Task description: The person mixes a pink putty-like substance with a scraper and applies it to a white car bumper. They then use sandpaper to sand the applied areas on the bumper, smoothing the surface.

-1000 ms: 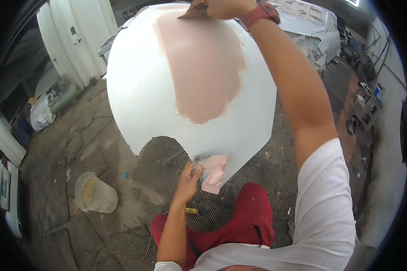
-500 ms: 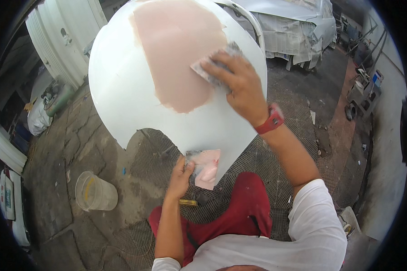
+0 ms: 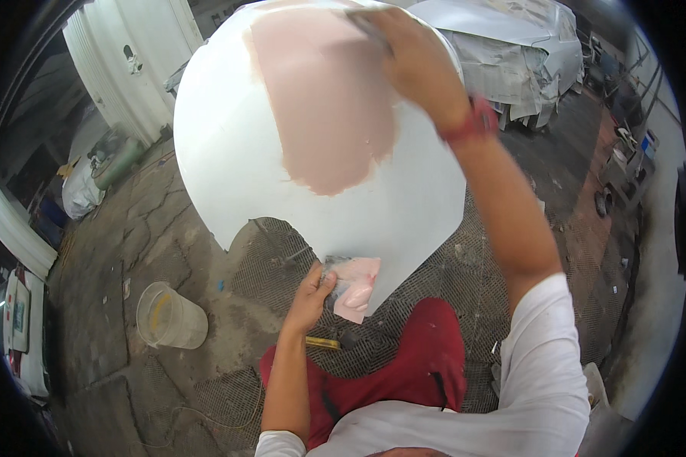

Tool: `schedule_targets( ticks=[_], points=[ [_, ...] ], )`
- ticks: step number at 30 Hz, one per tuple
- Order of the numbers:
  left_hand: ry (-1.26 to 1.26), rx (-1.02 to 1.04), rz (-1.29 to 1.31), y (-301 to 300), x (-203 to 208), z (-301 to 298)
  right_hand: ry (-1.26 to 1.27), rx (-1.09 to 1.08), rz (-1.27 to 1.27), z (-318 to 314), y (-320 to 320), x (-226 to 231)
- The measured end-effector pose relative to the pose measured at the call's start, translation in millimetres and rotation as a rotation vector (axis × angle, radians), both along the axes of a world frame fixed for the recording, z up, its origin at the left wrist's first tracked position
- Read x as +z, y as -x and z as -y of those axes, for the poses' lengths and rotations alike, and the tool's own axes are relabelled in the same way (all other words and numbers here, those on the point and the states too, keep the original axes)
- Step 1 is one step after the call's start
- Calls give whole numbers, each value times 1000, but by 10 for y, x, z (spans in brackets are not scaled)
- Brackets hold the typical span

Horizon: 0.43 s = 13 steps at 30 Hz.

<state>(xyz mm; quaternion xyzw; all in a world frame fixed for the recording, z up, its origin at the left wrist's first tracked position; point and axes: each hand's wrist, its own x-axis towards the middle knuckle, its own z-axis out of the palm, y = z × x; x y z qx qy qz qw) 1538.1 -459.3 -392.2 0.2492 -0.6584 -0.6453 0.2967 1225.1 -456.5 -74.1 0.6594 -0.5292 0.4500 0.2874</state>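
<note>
In front of me stands a large white car body panel [image 3: 221,145] with a curved cutout at its near edge. A broad patch of smooth pink body filler [image 3: 328,114] covers its upper middle. My right hand [image 3: 427,72], a red watch on its wrist, reaches to the far part of the patch. It is closed on a dark-edged spreader [image 3: 370,29], blurred by motion, laid against the filler. Near the panel's lower tip, my left hand [image 3: 309,298] grips a small flat mixing board [image 3: 364,268] by its left edge. A glossy lump of pink filler [image 3: 357,292] lies on it.
A translucent bucket [image 3: 194,324] stands on the cracked floor at left. A yellow-handled hammer [image 3: 326,343] lies by my knees. A car masked with paper [image 3: 488,65] is at the far right. A green tank [image 3: 120,169] and a white bag [image 3: 82,198] sit at far left.
My right hand has swept away from me, up the filler patch with the spreader. My left hand holds the board much as before. The whole view has shifted slightly.
</note>
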Motion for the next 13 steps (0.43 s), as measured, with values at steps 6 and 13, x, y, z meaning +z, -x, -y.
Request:
schedule_targets(
  ticks=[6, 13],
  points=[
    [8, -4, -40, 81, -3, 43, -251, -86, -211, 1311, 399, 1180],
    [18, 9, 0, 12, -77, 112, -399, -103, -135, 1619, 178, 1209]
  ],
)
